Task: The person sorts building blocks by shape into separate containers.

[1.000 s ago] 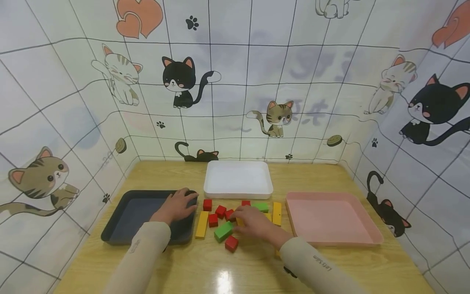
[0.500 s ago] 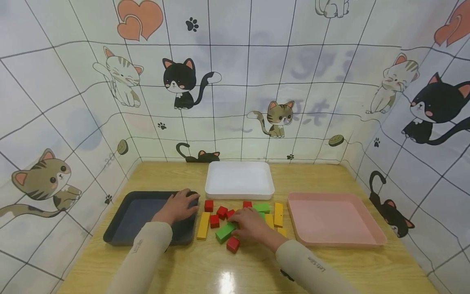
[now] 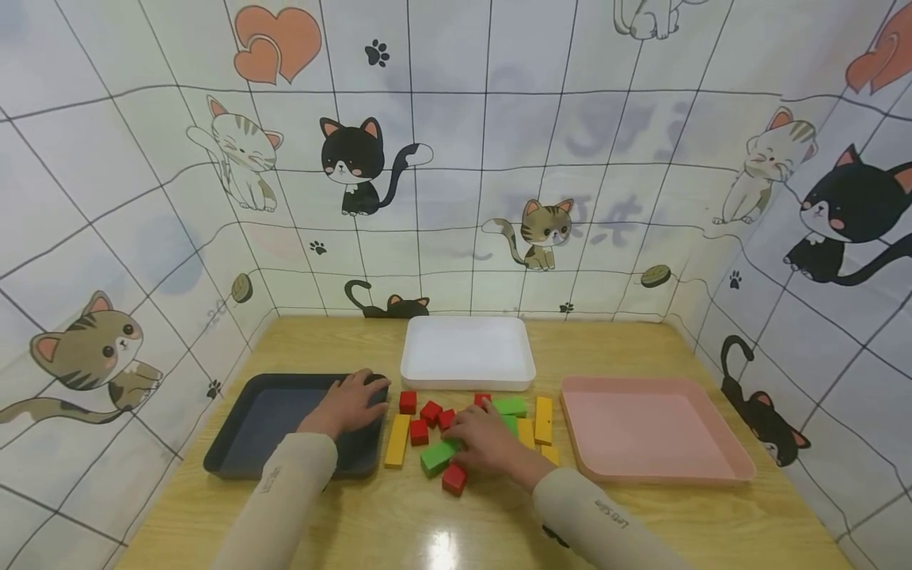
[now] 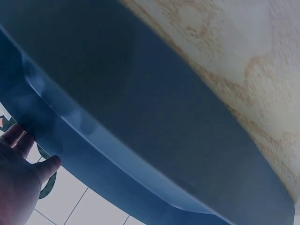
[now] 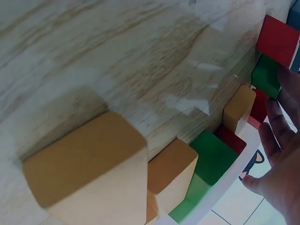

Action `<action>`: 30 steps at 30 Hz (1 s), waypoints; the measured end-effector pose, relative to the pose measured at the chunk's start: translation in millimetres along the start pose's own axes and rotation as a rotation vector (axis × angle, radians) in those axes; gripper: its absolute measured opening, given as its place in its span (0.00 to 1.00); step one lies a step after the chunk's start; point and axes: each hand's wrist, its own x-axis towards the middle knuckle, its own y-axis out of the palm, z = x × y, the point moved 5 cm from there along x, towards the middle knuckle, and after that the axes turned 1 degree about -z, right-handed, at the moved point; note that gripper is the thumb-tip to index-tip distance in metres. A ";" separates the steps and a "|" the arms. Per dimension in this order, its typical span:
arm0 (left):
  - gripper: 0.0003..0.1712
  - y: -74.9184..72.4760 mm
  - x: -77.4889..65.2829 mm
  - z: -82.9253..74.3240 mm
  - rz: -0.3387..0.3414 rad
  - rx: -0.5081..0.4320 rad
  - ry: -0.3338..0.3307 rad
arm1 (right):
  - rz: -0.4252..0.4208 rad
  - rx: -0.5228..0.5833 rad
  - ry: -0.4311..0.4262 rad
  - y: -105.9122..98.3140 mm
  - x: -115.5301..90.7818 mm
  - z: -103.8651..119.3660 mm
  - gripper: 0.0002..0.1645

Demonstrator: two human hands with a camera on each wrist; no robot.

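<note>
In the head view my left hand [image 3: 352, 404] rests on the right rim of the dark blue tray [image 3: 245, 467], fingers extended. The left wrist view shows that hand [image 4: 23, 176] at the rim from below. My right hand [image 3: 484, 443] is low over the blocks at the middle, its thumb and forefinger at the right end of a green block [image 3: 436, 459], pinching it. In the right wrist view that green block [image 5: 266, 77] meets the fingertips. A red block [image 3: 454, 480] lies just in front; several red blocks [image 3: 419, 432] lie to the left.
Yellow blocks [image 3: 397, 442] lie left and right of the pile, another green block [image 3: 509, 407] behind the right hand. A white tray [image 3: 467, 383] stands at the back, a pink tray [image 3: 663, 477] at the right. Cat-printed cloth walls [image 3: 456, 158] enclose the wooden table [image 3: 370, 522].
My right hand has shifted slightly left and nearer, its fingertips closing in on the green block. The left hand stays on the tray rim. The head view has drifted slightly.
</note>
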 end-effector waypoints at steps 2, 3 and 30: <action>0.31 0.3 -0.7 -0.4 -0.001 -0.005 -0.003 | 0.007 0.009 -0.001 -0.4 0.0 -0.5 0.21; 0.31 0.6 -0.9 -0.4 0.001 -0.009 -0.007 | 0.010 0.013 -0.003 -0.5 -0.1 -0.7 0.21; 0.31 3.2 1.3 1.4 -0.010 0.024 -0.029 | -0.291 0.326 0.290 -60.4 12.7 -59.8 0.17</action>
